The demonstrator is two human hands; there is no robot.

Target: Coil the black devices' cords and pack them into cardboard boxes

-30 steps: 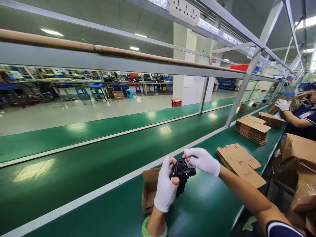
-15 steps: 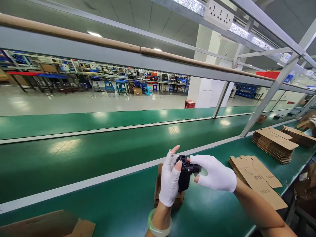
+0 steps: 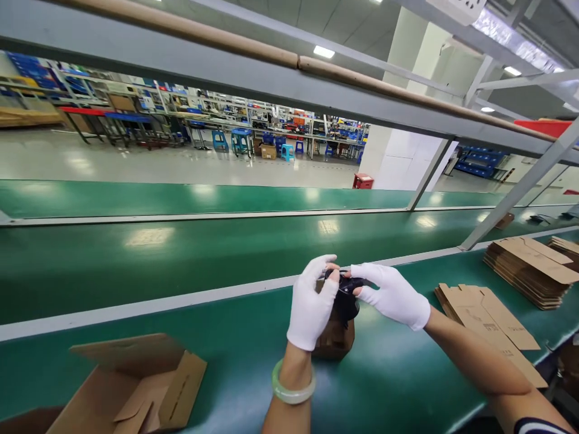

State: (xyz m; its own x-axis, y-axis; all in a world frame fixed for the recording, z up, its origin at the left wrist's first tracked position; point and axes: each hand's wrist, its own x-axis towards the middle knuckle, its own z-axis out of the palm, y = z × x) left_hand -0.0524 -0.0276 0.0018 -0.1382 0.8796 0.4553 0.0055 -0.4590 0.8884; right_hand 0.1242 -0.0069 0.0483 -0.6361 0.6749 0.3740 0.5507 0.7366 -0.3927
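Both hands wear white gloves with bare fingertips. My left hand is closed on the upper left side of a black plastic part. From the right, my right hand pinches the same part at its short side fitting. The black part is held above a small brown cardboard box on the green work surface, and its lower end overlaps the box opening. How deep it sits cannot be made out. A pale green bangle is on my left wrist.
An open cardboard box lies at the lower left. Flat cardboard pieces and a taller cardboard stack are at the right. A slanted metal post rises behind them, and a grey beam crosses above.
The view has shifted left and down, showing more of the open box. The black part is now tilted and lower over the small box, with both hands still on it.
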